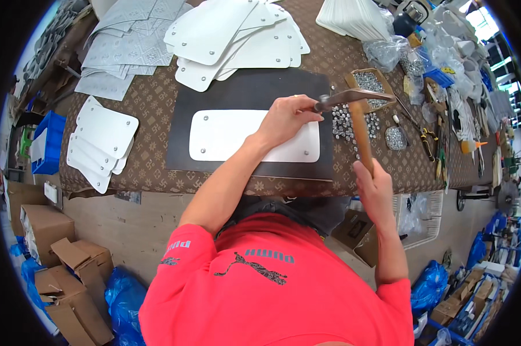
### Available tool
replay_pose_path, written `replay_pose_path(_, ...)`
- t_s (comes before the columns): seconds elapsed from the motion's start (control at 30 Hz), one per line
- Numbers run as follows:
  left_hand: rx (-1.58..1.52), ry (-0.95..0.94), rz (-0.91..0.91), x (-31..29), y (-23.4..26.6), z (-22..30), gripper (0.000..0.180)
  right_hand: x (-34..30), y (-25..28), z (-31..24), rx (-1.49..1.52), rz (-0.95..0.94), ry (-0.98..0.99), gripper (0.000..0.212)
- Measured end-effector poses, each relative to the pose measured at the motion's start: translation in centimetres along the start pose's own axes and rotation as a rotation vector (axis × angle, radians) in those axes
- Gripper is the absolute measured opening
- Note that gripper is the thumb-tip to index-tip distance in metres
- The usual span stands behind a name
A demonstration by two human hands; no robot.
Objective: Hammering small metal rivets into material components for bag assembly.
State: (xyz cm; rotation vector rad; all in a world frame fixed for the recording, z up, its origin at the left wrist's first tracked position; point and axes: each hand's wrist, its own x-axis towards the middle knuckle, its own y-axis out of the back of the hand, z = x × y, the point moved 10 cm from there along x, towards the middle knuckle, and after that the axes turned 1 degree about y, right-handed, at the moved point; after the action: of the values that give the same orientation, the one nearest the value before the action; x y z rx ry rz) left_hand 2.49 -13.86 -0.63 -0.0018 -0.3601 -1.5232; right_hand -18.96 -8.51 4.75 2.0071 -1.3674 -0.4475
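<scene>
A white rectangular panel (229,135) with rounded corners lies flat on a dark mat (185,98), with round metal studs showing at three of its corners. At the far right corner is my left hand (284,120), its thumb and fingers pinched together; whatever they hold is hidden. My right hand (376,187) is closed around the wooden handle of a hammer (361,132). The hammer's metal head points left, with its face close to my left fingertips. Loose metal studs (342,124) are scattered just right of the mat, partly behind the hammer.
Stacked white panels with studs (214,34) lie beyond the mat, and more panels (108,127) to the left. Grey patterned sheets (128,34) sit far left. An open box of studs (369,81), pliers (426,144) and plastic bags (384,53) are on the right.
</scene>
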Motion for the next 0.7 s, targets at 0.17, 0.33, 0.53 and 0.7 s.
replay_pose_path(0.17,-0.163,0.075,0.025,-0.4,1.0,0.3,0.019,-3.3,2.8,2.4,0.569,0.22,-0.439,0.031)
replay_pose_path(0.33,-0.246,0.132,-0.106,-2.7,-0.4,2.5,0.019,-4.8,5.5,2.6,0.644,0.391,-0.413,0.031)
replay_pose_path(0.53,-0.159,0.133,-0.158,-4.5,-2.8,1.1,0.018,-5.6,8.1,-0.1,0.67,0.582,-0.209,0.032)
replay_pose_path(0.7,-0.147,0.066,-0.128,-4.7,-2.3,1.2,0.017,-5.7,13.0,-9.7,0.934,0.518,0.331,0.03)
